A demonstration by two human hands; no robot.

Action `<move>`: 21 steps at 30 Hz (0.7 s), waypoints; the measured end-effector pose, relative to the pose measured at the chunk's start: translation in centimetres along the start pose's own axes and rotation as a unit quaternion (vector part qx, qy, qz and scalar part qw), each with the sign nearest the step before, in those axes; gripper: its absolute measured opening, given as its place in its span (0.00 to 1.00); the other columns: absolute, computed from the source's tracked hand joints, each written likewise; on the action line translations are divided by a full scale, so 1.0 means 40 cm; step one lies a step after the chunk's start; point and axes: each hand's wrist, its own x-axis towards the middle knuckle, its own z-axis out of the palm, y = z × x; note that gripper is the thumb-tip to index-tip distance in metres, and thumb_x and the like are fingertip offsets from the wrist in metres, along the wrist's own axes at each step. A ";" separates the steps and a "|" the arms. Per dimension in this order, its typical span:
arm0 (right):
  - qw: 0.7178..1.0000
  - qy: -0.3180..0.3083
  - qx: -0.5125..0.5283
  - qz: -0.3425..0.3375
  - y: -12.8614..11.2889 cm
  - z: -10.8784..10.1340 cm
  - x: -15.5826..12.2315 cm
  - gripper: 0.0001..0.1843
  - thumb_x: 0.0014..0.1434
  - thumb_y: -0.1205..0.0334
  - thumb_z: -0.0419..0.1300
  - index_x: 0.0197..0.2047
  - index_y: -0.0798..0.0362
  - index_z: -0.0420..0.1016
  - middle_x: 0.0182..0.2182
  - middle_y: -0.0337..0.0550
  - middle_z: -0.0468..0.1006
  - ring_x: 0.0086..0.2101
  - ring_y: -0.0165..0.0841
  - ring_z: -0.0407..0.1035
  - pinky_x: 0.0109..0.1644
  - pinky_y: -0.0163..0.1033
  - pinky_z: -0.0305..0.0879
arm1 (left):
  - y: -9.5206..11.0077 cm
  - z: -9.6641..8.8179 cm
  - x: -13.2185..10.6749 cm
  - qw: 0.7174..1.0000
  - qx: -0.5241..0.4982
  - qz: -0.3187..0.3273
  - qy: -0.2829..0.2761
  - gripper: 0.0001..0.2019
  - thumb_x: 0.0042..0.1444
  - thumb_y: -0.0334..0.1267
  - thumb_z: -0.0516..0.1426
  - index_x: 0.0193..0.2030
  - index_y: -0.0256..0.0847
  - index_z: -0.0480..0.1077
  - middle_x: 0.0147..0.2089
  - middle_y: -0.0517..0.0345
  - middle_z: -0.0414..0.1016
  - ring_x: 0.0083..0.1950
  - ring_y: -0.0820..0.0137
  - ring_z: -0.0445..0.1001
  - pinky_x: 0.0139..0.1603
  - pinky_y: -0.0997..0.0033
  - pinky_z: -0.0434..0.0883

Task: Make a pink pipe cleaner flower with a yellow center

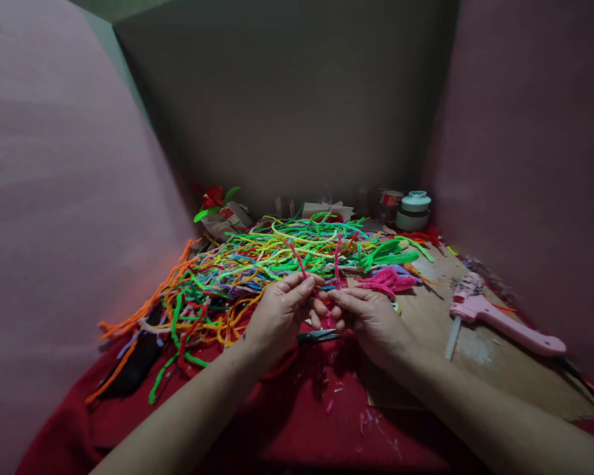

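Both hands meet in the middle of the head view, pinching a pink pipe cleaner [337, 254] whose two ends point upward in a rough V. My left hand [290, 300] has thumb and forefinger closed on its left part. My right hand [366, 313] is closed on the part opposite, the fingertips close together and partly hiding the bend. Just beneath the fingers lies a dark-handled tool [317, 336], perhaps scissors, partly covered. Behind the hands spreads a large heap of coloured pipe cleaners [272, 247]. A bundle of pink pipe cleaners [389, 282] rests right of it.
A pink glue gun [505, 320] lies on a brown board [426, 330] at the right, its cord trailing off. Green looped stems [389, 254] and a pale green jar [414, 210] are farther back. Pink scraps dot the red cloth [297, 422]. Walls enclose both sides.
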 end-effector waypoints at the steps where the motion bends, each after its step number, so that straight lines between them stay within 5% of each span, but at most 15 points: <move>1: 1.000 0.000 -0.018 0.003 0.000 0.000 -0.002 0.12 0.51 0.57 0.62 0.27 0.59 0.76 0.22 0.41 0.72 0.21 0.25 0.64 0.24 0.32 0.56 | 0.000 0.000 0.005 1.000 0.012 0.000 -0.008 0.10 0.54 0.39 0.56 0.36 0.32 0.70 0.21 0.57 0.72 0.18 0.77 0.68 0.18 0.81 0.66; 15: 0.993 0.011 -0.100 0.061 -0.006 0.009 -0.008 0.12 0.46 0.58 0.64 0.22 0.60 0.75 0.15 0.36 0.66 0.16 0.22 0.55 0.20 0.31 0.49 | -0.025 -0.003 0.021 0.999 0.037 -0.030 0.004 0.12 0.49 0.41 0.61 0.34 0.33 0.71 0.15 0.65 0.65 0.14 0.81 0.61 0.15 0.82 0.59; 18: 0.997 -0.021 -0.049 0.049 -0.008 0.007 -0.006 0.13 0.50 0.56 0.62 0.24 0.59 0.74 0.18 0.39 0.69 0.19 0.24 0.59 0.22 0.32 0.52 | -0.018 -0.009 0.019 1.000 0.011 -0.020 0.015 0.11 0.49 0.41 0.60 0.31 0.33 0.71 0.15 0.65 0.64 0.12 0.81 0.60 0.14 0.82 0.59; 21: 0.990 -0.074 0.033 0.113 -0.008 0.002 -0.004 0.12 0.53 0.56 0.58 0.30 0.58 0.74 0.25 0.44 0.74 0.22 0.28 0.65 0.22 0.32 0.56 | -0.007 -0.020 0.018 0.999 -0.020 -0.037 0.018 0.10 0.48 0.39 0.61 0.32 0.34 0.71 0.15 0.66 0.65 0.12 0.80 0.61 0.12 0.82 0.60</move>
